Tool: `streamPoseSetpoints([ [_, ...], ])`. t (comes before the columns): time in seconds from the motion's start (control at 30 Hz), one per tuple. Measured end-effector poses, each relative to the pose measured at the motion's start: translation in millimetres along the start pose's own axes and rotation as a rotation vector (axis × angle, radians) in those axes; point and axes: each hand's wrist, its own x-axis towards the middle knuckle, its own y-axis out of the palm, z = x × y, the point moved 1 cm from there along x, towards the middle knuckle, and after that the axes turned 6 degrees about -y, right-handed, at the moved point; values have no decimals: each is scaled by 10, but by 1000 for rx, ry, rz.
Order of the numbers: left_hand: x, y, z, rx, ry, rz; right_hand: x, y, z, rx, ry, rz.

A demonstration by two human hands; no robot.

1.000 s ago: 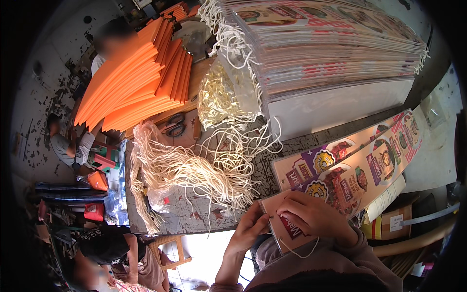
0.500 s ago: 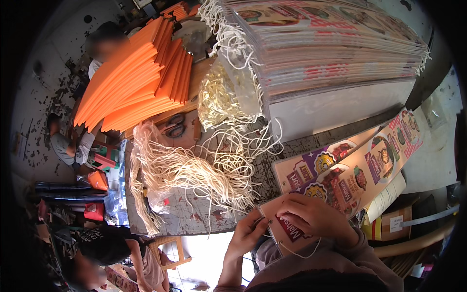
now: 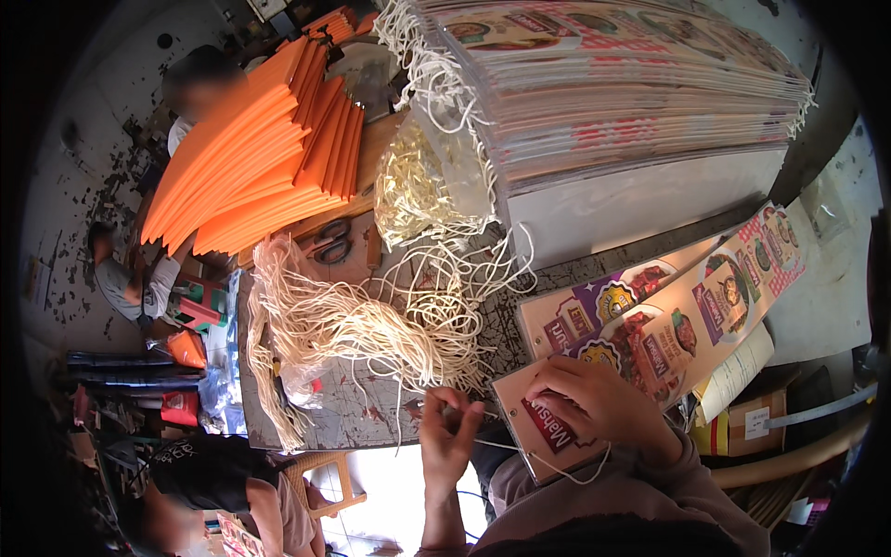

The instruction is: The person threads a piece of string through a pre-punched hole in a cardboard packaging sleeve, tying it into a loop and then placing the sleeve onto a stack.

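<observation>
My left hand is off the near left end of a long printed card strip, its thumb and fingers pinched together. A thin white cord runs from around that hand to the strip's punched end and loops below its near edge. My right hand lies over the strip with its fingers curled, gripping it against my lap; the fingertips are partly hidden. Under and behind the held strip, more printed strips lie on the table. Beyond my left hand lies a bundle of loose cream cords.
A tall stack of corded printed strips fills the back right. Folded orange sheets, a bag of small yellowish pieces and scissors lie on the scratched table. Other people sit at the left; a stool stands below the table edge.
My left hand has left the strip's corner and moved left and slightly up, drawing cord with it. My right hand stays on the strip, shifting only slightly.
</observation>
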Motion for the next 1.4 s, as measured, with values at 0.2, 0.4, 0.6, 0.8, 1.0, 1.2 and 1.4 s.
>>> streamPoseSetpoints([
  [0.2, 177, -256, -219, -39, 227, -277, -5, 1, -19, 2, 1, -6],
  [0.4, 573, -399, -547, 413, 331, -464, -6, 20, -34, -13, -21, 9],
  [0.6, 1201, -511, -766, 1444, 654, -484, -21, -6, -70, -6, -2, 44],
  [0.8, 1838, -684, -727, 1646, 638, -552, -10, -3, -24, -15, -4, 80],
  [1.0, 1902, -845, -680, 1612, 669, -572, -25, 33, -30, -9, -3, 49],
  [1.2, 750, -205, -1116, 984, 623, -365, 40, -33, 46, -244, -105, -319],
  [1.4, -5, 294, -793, 1005, 1006, 77, -34, -120, 294, -54, -207, -270],
])
